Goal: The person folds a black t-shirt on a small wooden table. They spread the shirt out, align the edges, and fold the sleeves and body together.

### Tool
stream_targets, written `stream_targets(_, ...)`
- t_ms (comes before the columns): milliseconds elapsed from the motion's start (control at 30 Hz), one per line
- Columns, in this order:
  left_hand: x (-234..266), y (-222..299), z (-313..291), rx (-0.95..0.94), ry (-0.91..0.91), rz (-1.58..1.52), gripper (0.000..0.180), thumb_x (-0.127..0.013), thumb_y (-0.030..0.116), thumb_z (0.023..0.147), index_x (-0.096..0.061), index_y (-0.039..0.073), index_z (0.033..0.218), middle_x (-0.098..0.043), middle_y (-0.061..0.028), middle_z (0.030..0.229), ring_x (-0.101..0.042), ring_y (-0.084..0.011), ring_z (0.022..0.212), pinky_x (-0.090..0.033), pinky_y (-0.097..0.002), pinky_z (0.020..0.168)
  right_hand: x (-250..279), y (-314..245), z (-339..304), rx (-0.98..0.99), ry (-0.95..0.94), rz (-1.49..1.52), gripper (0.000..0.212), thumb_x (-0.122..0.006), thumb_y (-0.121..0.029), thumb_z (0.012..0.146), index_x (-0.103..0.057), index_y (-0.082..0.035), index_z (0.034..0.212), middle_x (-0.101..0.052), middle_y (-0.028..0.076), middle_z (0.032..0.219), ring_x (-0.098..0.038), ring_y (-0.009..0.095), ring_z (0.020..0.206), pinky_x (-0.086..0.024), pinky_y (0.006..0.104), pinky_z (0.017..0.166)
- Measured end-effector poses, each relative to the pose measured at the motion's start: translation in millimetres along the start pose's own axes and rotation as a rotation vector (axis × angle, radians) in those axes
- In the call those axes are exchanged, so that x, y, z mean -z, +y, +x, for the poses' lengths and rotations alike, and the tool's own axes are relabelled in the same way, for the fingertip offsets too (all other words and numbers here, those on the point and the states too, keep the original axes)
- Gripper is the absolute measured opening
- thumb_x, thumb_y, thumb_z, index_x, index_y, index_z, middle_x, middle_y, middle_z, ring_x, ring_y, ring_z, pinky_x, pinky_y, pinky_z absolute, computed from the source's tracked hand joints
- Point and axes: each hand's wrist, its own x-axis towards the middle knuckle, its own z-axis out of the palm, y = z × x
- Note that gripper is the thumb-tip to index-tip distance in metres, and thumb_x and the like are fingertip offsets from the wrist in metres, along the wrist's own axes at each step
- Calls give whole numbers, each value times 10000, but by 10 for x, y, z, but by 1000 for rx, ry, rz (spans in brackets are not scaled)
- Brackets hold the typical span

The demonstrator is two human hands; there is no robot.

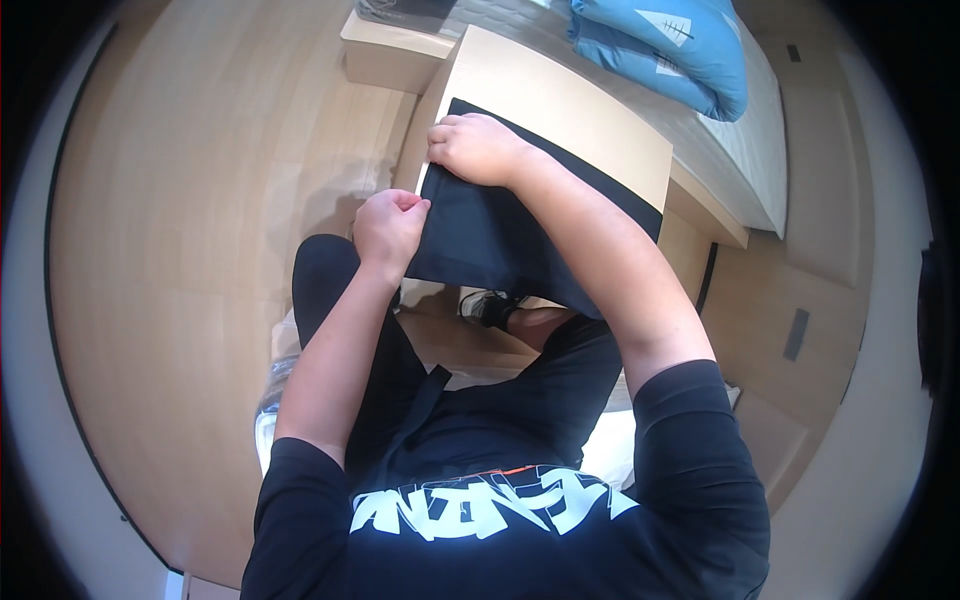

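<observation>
Well, from my end the cloth [490, 235] lies on the table [570, 110], its near edge overhanging; the left hand [388, 232] pinches its left edge, the right hand [474, 148] curls near the far corner, grip hidden, so I can't tell. Uneven tugging could skew it; slack might crease.

Pale wood-look floor [200, 250], white mattress [757, 165], light-wood cabinet doors [828, 335].

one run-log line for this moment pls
left hand: pinching left edge of black cloth | right hand: curled on cloth near far left corner, grip unclear | surface: light wooden table under cloth
</observation>
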Motion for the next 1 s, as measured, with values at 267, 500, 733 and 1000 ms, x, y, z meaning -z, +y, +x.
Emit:
stream_targets(267, 19, -158, 134, 24, -62, -145, 214, -725, 223, 788, -713, 11, 813, -700, -115, 728, -670, -216, 682, -520, -320, 672, 55, -31, 119, -36, 10, 44, 83, -624, -141, 812, -664, -109, 877, -611, 58, 932, -619, 255, 915, -519, 376, 790)
stream_targets(500, 19, -252, 186, 63, -91, -243, 239, -754, 197, 766, -651, -7, 835, -662, -94, 722, -633, -217, 673, -506, -325, 673, -94, -173, 70, -287, 164, 174, 96, -639, -122, 819, -639, -86, 909, -613, 96, 963, -619, 305, 914, -518, 394, 779)
stream_targets(733, 79, -322, -426, -44, 51, -88, 390, -720, 132, 804, -485, -37, 1066, -512, -182, 1035, -532, -234, 855, -466, -341, 800, -291, -480, -468, -323, 532, 339, 139, -628, -79, 827, -679, -48, 952, -654, 124, 1087, -630, 317, 1022, -517, 403, 869)
stream_targets(1000, -141, -638, -685, 17, 48, -222, 356, -771, 134, 786, -547, -46, 997, -579, -148, 985, -606, -209, 844, -504, -295, 751, -281, -1237, -999, -421, 435, 278, 406, -704, -240, 812, -627, -103, 1186, -511, 127, 1389, -454, 333, 1320, -362, 508, 1082)
